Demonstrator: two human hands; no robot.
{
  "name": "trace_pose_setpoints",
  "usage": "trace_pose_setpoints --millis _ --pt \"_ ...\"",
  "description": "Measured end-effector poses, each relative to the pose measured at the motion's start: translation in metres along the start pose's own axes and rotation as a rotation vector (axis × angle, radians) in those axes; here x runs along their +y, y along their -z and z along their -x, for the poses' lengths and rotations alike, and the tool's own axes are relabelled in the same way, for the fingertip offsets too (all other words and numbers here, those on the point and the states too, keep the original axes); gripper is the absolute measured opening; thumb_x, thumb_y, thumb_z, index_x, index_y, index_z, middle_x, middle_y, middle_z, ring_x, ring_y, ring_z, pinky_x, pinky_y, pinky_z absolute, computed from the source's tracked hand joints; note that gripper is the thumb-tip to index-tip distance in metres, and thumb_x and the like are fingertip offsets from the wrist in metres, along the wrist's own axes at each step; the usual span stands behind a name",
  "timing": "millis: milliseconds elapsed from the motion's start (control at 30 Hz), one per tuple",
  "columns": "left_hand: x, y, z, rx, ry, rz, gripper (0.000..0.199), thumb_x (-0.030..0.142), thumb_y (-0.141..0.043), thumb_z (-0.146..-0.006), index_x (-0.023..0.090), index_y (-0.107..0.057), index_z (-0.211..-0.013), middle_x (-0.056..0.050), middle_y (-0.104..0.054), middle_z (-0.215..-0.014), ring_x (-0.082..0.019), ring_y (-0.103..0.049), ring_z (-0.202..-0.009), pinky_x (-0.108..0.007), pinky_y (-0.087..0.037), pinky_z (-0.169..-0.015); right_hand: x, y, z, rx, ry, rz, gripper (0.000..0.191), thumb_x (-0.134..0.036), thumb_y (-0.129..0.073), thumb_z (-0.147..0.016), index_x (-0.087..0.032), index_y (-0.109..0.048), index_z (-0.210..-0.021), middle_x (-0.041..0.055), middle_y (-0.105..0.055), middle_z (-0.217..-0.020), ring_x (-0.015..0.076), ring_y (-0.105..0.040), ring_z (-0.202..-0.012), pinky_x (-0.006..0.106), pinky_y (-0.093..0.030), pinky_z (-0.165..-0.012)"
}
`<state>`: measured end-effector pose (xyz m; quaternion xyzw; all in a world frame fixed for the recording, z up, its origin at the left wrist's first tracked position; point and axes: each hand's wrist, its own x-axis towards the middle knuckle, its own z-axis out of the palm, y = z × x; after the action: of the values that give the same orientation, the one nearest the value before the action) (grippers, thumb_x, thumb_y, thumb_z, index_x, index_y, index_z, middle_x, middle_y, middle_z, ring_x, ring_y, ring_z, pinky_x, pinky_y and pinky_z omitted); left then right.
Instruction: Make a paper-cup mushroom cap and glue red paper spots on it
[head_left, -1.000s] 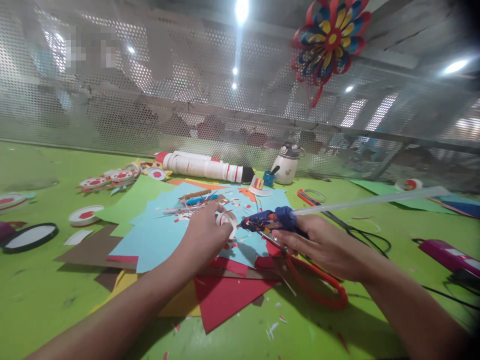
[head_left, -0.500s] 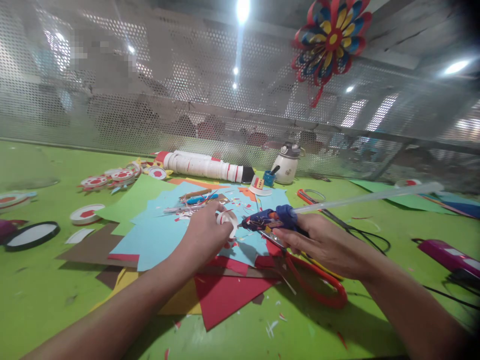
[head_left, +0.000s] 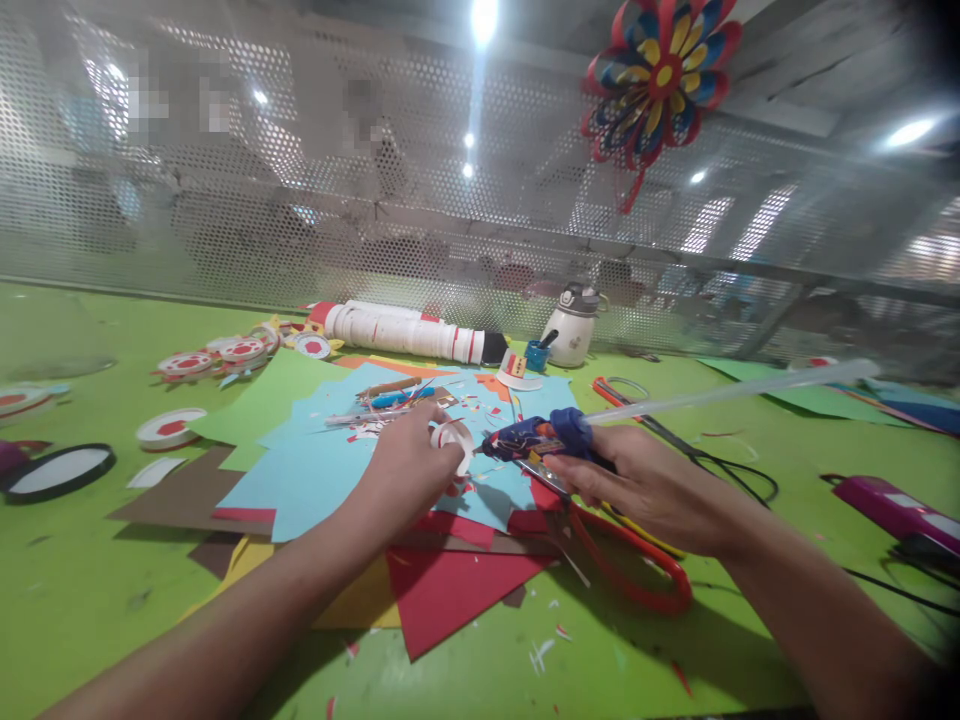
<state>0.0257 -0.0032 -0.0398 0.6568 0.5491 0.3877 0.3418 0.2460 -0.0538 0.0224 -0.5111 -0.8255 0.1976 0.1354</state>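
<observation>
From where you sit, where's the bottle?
In the head view, the bottle stands at the back of the green table, just right of centre, beside the little blue pot.

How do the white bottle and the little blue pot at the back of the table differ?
The white bottle is taller and wider than the blue pot. The bottle wears a dark grey lid, while the pot has a dark stick poking out of its top. The bottle's body is pale; the pot's is bright blue. Both stand upright, close together.
</observation>
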Motion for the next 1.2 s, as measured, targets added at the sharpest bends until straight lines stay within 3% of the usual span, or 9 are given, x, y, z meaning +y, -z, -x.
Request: trace_pose_setpoints --millis 233,567,667,833,1000,1100,1200 --pt "0.009 0.002 0.001 -0.046 0.034 -0.007 0.026 0.011 -0.048 -0.063 0.018 -0.055 -0.088 -0.001 -0.066 -0.059 -0.019 -0.063 -0.045 -0.027 -0.044 -0.047 -0.001 0.001 0.001 0.015 0.009 -0.01 0.041 -0.051 -0.036 -0.094 -0.017 -0.056 -0.085 0.0019 -0.057 -0.077 0.0125 -0.045 -0.066 0.024 -0.038 -0.059" --pt "0.011 0.003 0.002 0.003 0.069 0.049 0.03 0.011 -0.05 -0.061 0.017 -0.054 -0.09 -0.001 -0.066 -0.058 -0.022 -0.065 -0.043 -0.028 -0.046 -0.044 0.0 0.0 0.001 0.041 0.03 -0.058 0.039 -0.051 -0.039 -0.093 -0.017 -0.056 -0.082 -0.0011 -0.052 -0.066 0.0111 -0.045 -0.059 0.023 -0.038 -0.054" --pt "0.012 0.005 0.001 0.016 0.07 0.055 0.031 0.01 -0.05 -0.06 0.017 -0.055 -0.09 -0.001 -0.066 -0.059 -0.022 -0.065 -0.044 -0.028 -0.047 -0.046 0.002 0.001 0.001 0.062 0.028 -0.042 0.039 -0.051 -0.039 -0.093 -0.017 -0.056 -0.081 -0.0003 -0.054 -0.069 0.0111 -0.046 -0.059 0.023 -0.039 -0.055" --pt "0.012 0.004 0.001 0.039 0.077 0.092 0.03 0.01 -0.051 -0.061 0.016 -0.055 -0.09 -0.003 -0.067 -0.062 -0.023 -0.065 -0.043 -0.03 -0.047 -0.044 0.007 0.003 0.002 0.084 0.009 -0.015 0.041 -0.052 -0.04 -0.091 -0.017 -0.061 -0.093 0.0021 -0.06 -0.076 0.013 -0.051 -0.063 0.025 -0.042 -0.058" --pt "0.007 0.001 0.0 0.015 0.089 0.201 0.032 0.01 -0.051 -0.06 0.015 -0.054 -0.092 -0.005 -0.067 -0.062 -0.025 -0.066 -0.047 -0.032 -0.051 -0.045 0.03 0.016 -0.011 0.338 -0.236 0.114 0.049 -0.058 -0.043 -0.086 -0.015 -0.066 -0.086 0.0062 -0.067 -0.072 0.0183 -0.058 -0.065 0.028 -0.042 -0.057" --pt "0.005 -0.001 -0.002 -0.028 0.114 0.319 0.041 0.008 -0.05 -0.059 0.013 -0.053 -0.1 -0.006 -0.067 -0.062 -0.028 -0.068 -0.053 -0.035 -0.053 -0.046 0.062 0.029 -0.024 0.466 -0.505 0.28 0.043 -0.055 -0.048 -0.085 -0.017 -0.067 -0.087 0.0048 -0.07 -0.077 0.0187 -0.063 -0.07 0.026 -0.043 -0.058" --pt "0.004 -0.002 -0.003 -0.071 0.133 0.375 0.05 0.008 -0.05 -0.059 0.01 -0.051 -0.11 -0.006 -0.066 -0.058 -0.028 -0.068 -0.053 -0.036 -0.054 -0.049 0.102 0.038 -0.032 0.508 -0.645 0.377 0.034 -0.045 -0.056 -0.084 -0.013 -0.067 -0.091 0.0093 -0.069 -0.088 0.0234 -0.064 -0.082 0.029 -0.046 -0.066"
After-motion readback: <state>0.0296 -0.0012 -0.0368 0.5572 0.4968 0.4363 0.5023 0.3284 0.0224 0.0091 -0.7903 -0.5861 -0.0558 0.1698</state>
